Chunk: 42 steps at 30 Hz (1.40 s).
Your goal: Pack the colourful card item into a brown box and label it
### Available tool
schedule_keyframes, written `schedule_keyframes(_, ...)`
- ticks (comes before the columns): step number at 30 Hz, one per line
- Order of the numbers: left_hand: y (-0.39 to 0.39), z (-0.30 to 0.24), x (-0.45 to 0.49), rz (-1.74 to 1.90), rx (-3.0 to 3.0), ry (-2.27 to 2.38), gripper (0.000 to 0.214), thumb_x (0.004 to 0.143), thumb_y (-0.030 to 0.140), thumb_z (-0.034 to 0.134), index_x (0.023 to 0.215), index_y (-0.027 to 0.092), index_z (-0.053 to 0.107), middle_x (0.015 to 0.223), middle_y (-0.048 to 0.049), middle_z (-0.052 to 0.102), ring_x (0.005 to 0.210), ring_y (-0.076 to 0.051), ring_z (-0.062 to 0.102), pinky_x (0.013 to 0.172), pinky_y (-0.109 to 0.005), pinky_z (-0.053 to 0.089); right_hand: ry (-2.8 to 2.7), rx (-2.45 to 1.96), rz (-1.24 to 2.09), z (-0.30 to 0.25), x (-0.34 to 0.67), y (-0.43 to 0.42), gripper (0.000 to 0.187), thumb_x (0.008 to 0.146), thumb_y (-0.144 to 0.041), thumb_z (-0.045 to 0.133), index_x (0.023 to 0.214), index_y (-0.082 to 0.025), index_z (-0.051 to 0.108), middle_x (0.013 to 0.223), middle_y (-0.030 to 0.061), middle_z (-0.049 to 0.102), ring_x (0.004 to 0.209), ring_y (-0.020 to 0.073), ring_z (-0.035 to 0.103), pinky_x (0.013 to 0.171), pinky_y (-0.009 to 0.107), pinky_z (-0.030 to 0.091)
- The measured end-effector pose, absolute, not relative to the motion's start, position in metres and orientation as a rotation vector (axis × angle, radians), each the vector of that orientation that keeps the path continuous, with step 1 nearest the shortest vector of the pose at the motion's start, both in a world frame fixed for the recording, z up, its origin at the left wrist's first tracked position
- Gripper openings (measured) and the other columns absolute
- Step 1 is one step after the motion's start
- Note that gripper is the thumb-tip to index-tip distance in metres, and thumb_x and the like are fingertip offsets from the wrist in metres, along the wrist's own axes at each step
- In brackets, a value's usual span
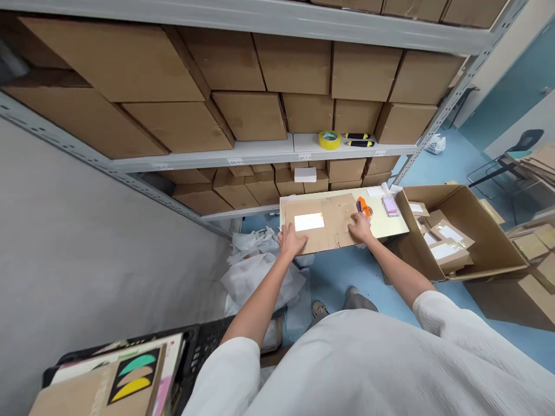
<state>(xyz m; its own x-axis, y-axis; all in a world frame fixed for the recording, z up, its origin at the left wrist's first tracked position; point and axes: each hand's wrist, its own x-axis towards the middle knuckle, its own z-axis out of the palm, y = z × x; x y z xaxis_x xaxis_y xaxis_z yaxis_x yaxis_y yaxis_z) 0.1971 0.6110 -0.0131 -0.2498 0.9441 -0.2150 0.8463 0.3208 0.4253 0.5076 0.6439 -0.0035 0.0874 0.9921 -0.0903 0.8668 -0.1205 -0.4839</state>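
Note:
A flat cardboard package [318,234] with a white label [309,222] on its left half lies on a narrow pale board [390,228]. My left hand [291,240] grips its near left corner, thumb on top and fingers at the side edge. At the other end, my right hand [360,227] holds the package's right side, its fingers bent over the edge. Just beyond my right hand sits an orange tape dispenser [364,207] with a dark blue part. A small pinkish-purple item [390,206], blurred out, rests farther right on the board.
A metal shelf [260,151] full of cardboard boxes stands ahead, with yellow tape [330,140] and two cutters [359,143]. A large open carton [489,240] holding labelled packages is right. White wrapping [264,277] lies lower left, near a black crate [203,346].

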Motion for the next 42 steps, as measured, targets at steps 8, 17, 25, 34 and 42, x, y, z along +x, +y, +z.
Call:
schedule_keyframes(8, 0.666, -0.043, 0.209, 0.226, 1.502, 2.186, 0.085, 0.079, 0.053, 0.08, 0.154, 0.029, 0.049, 0.166, -0.0166, 0.043, 0.149, -0.043, 0.048, 0.121, -0.054, 0.044, -1.781, -2.176, 0.693, -0.036, 0.516, 0.7, 0.045, 0.093, -0.031, 0.056, 0.134, -0.021, 0.07, 0.149, 0.0135, 0.06, 0.137, 0.0372, 0.05, 0.111, 0.052, 0.048)
schedule_keyframes(17, 0.699, -0.093, 0.247, 0.068, 1.308, 2.2, 0.088, 0.079, 0.05, 0.079, 0.157, 0.03, 0.044, 0.172, -0.0164, 0.036, 0.151, -0.042, 0.048, 0.12, -0.057, 0.043, -1.89, -2.297, 0.915, -0.101, 0.539, 0.742, 0.05, 0.093, -0.031, 0.06, 0.143, -0.024, 0.062, 0.161, 0.0127, 0.047, 0.141, 0.0323, 0.051, 0.115, 0.051, 0.047)
schedule_keyframes(25, 0.718, -0.12, 0.265, -0.003, 1.568, 2.025, 0.072, 0.09, 0.039, 0.066, 0.159, 0.024, 0.049, 0.178, -0.0181, 0.03, 0.162, -0.04, 0.033, 0.128, -0.056, 0.034, -2.184, -2.223, 0.875, -0.117, 0.528, 0.747, 0.049, 0.1, -0.03, 0.054, 0.148, -0.025, 0.059, 0.168, 0.0157, 0.04, 0.148, 0.0357, 0.045, 0.118, 0.054, 0.042)
schedule_keyframes(34, 0.721, -0.145, 0.276, -0.337, 1.721, 1.667, 0.087, 0.094, 0.04, 0.061, 0.173, 0.022, 0.03, 0.185, -0.0143, 0.01, 0.17, -0.039, 0.015, 0.134, -0.057, 0.02, -2.38, -2.201, 1.352, -0.126, 0.505, 0.757, 0.084, 0.103, -0.042, 0.055, 0.176, -0.022, 0.018, 0.185, 0.013, 0.004, 0.169, 0.0343, 0.009, 0.131, 0.059, 0.019)
schedule_keyframes(42, 0.742, -0.147, 0.295, -0.326, 1.81, 1.501, 0.085, 0.093, 0.042, 0.06, 0.172, 0.027, 0.032, 0.185, -0.0107, 0.014, 0.168, -0.039, 0.021, 0.131, -0.057, 0.025, -2.263, -2.346, 1.337, -0.13, 0.536, 0.776, 0.083, 0.103, -0.037, 0.054, 0.176, -0.021, 0.018, 0.185, 0.0141, -0.005, 0.17, 0.0328, 0.003, 0.132, 0.059, 0.014)
